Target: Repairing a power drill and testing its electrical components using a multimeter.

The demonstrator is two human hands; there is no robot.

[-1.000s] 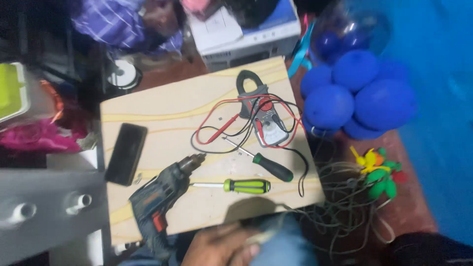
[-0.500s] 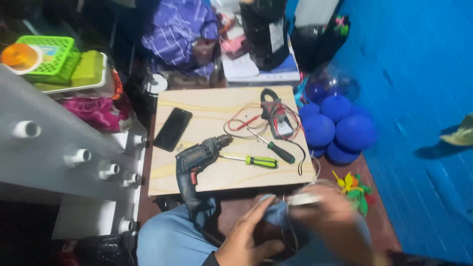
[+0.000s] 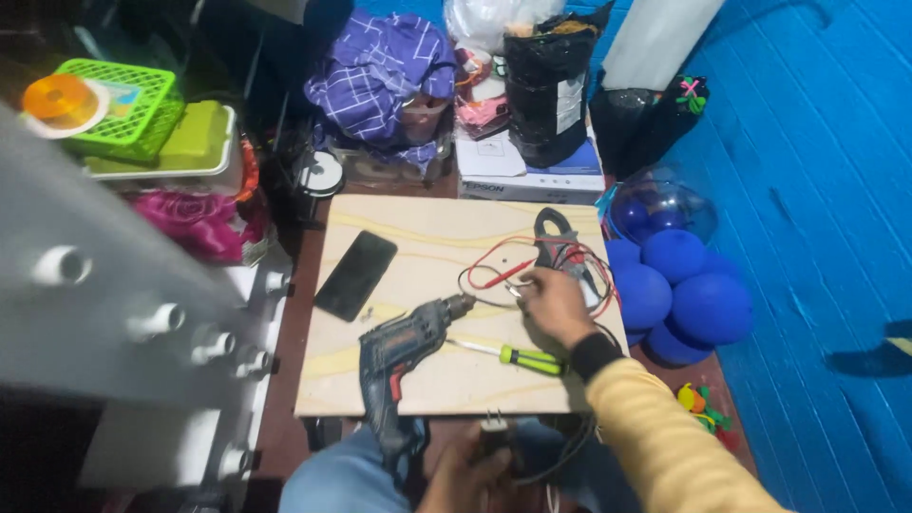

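The right hand (image 3: 554,306), in a yellow sleeve with a dark cuff, reaches over the right part of the wooden board (image 3: 418,237) and rests on the red and black test leads (image 3: 494,275) just beside the clamp meter (image 3: 560,249), which lies near the board's right edge toward the far corner; the fingers curl down onto the wires, though whether they actually pinch anything I cannot tell. The left hand (image 3: 467,470) sits low, below the board's near edge, closed around a small dark plug-like object (image 3: 494,435) with a black cable (image 3: 560,456) trailing to the right. A dark power drill (image 3: 399,356) lies on the board near its near edge, chuck pointing toward the right hand, its grip hanging over the edge; a screwdriver with a yellow and black handle (image 3: 518,357) lies just beside it, between the drill and the right wrist. A black phone (image 3: 355,275) lies at a slant close to the board's left edge. Off the right edge a cluster of blue balloons (image 3: 679,285) sits against the blue wall; beyond the far edge lies a purple checked cloth (image 3: 380,81); a green basket (image 3: 133,104) stands to the far left.
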